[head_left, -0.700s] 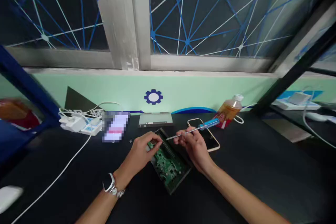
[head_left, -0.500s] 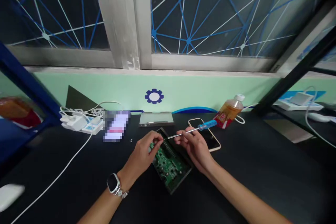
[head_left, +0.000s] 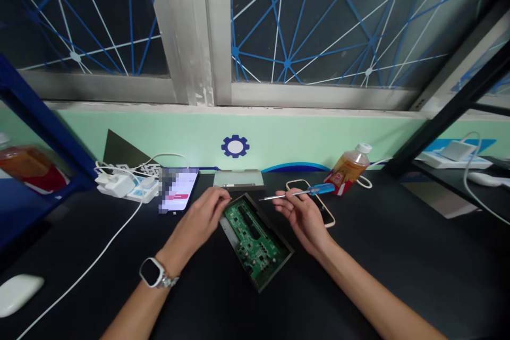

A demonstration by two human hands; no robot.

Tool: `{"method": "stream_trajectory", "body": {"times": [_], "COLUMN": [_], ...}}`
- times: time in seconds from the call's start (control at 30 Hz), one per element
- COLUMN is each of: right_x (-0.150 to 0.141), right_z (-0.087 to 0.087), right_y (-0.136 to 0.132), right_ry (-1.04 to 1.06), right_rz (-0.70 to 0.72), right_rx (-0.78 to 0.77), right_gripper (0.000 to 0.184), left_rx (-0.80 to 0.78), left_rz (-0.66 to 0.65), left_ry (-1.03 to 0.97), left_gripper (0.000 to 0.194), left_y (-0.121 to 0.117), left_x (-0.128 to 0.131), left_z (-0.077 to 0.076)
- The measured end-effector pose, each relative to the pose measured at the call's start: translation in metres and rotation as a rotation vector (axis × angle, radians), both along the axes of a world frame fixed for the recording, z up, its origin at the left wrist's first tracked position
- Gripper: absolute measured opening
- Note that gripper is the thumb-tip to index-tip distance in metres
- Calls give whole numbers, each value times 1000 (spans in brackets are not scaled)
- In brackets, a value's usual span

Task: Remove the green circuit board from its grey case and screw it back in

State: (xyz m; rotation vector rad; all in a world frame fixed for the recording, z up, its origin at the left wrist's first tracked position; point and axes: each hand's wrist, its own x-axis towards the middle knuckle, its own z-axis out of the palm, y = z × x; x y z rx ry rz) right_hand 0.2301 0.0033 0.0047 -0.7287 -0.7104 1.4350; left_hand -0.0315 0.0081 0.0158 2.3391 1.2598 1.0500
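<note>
A green circuit board (head_left: 255,239) lies inside a shallow dark metal case (head_left: 274,274), set at a slant on the black desk. My left hand (head_left: 207,212), with a watch on its wrist, is just off the case's upper left corner. Its thumb and finger are pinched; what they hold, if anything, is too small to make out. My right hand (head_left: 305,218) grips a screwdriver (head_left: 320,189) with a blue handle. The screwdriver's tip points left, above the case's far corner and apart from it. Under that hand lies a phone (head_left: 327,217) in a pale frame.
A flat metal cover (head_left: 239,178) lies by the wall. To its left are a lit phone (head_left: 179,191) and a white power strip (head_left: 145,189) with plugs and cables. A drink bottle (head_left: 347,169) leans at the right. A white mouse (head_left: 18,295) rests at the left edge.
My left hand has moved left, away from the board to the case's outer corner. The screwdriver has lifted off the case and shifted slightly right with my right hand.
</note>
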Motion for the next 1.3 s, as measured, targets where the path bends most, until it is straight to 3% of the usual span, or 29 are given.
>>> {"method": "stream_trajectory", "body": {"times": [0.17,0.3,0.53,0.8,0.97,1.13,1.3], "right_x": [5,1,-4,-4,-6,-6,-6], "right_z": [0,-1,-4,-5,-4,-4,-2], "right_y": [2,-1,-3,-5,-5,-7,-7], "right_ry": [-95,-138,-151,-166,-174,-184,-180], "right_rz": [-28,-4,41,49,58,59,59], "right_rx": [44,39,46,48,48,36,38], "right_gripper": [29,30,32,33,30,31,33], "left_rx": [-88,-143,-183,-223,-144,-112,-171], "left_rz": [42,76,127,226,309,305,304], "left_ry": [196,266,313,278,294,254,244], "left_gripper": [12,10,11,27,13,16,15], "left_y": [23,30,34,23,21,25,26], "left_x": [-50,-65,-66,-53,-45,-46,-51], "left_z": [-14,-32,-47,-38,-47,-60,-58]}}
